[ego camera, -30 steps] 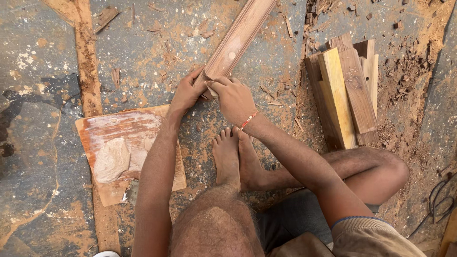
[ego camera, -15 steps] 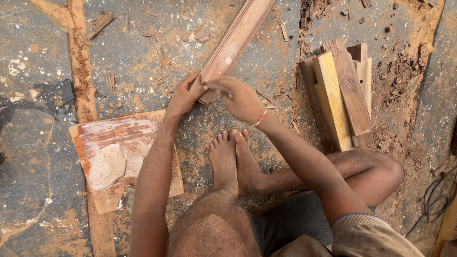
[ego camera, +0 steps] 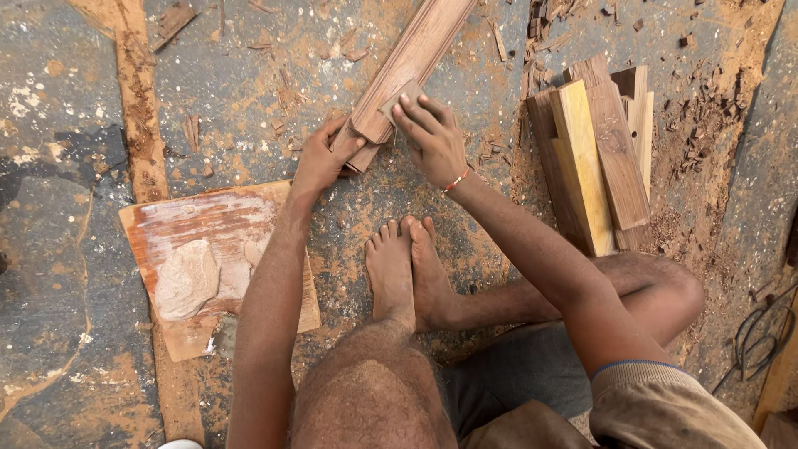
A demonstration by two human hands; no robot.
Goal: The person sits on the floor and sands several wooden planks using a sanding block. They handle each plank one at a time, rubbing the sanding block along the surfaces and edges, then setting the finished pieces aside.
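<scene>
A long brown moulded wood strip [ego camera: 416, 51] lies slanted on the dusty ground, its near end in front of my feet. My left hand [ego camera: 322, 155] grips that near end. My right hand [ego camera: 432, 137] presses a small grey-brown piece of sandpaper [ego camera: 397, 98] flat onto the strip's top face, fingers spread over it. A red-and-white bracelet [ego camera: 455, 180] circles my right wrist. My bare feet [ego camera: 407, 266] rest together just below the strip.
A flat board [ego camera: 249, 229] with a lump of pale putty [ego camera: 186, 279] lies at the left. A stack of wood blocks [ego camera: 594, 150] stands at the right. Wood chips and sawdust litter the ground. Dark cords [ego camera: 752, 333] lie at the far right.
My right hand has slid with the sandpaper up the strip, away from me. My left hand stays gripping the near end.
</scene>
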